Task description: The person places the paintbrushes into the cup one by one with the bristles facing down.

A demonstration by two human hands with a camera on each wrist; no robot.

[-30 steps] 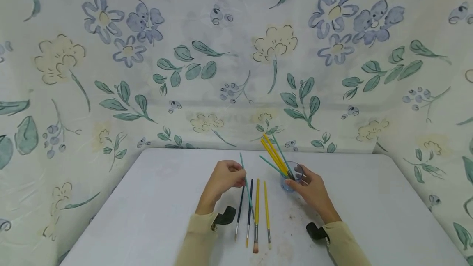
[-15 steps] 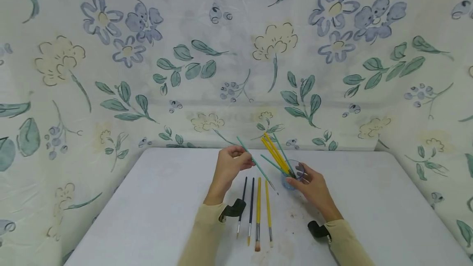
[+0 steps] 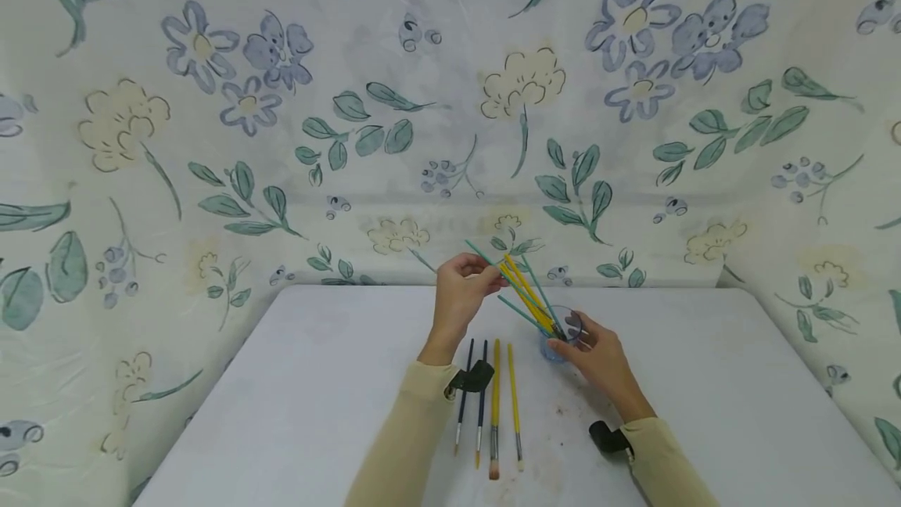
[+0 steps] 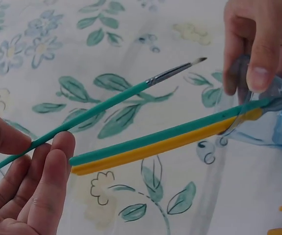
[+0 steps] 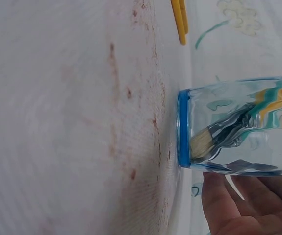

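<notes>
One teal brush [image 4: 96, 111] pinched in L grip [image 3: 462, 300] nr cup [image 5: 261, 147] w/ other brushes [image 4: 150, 148], R grip [image 3: 597, 354] curled round cup.

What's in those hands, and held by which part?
Left hand: a teal paintbrush, by its handle. Right hand: a clear cup, by its sides.

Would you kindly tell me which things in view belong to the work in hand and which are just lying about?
In hand:
- teal brush, pinched by the left hand
- clear cup, held by the right hand
- brushes in the cup

Lying about, though perhaps connected:
- two dark brushes and two yellow brushes on the table
</notes>
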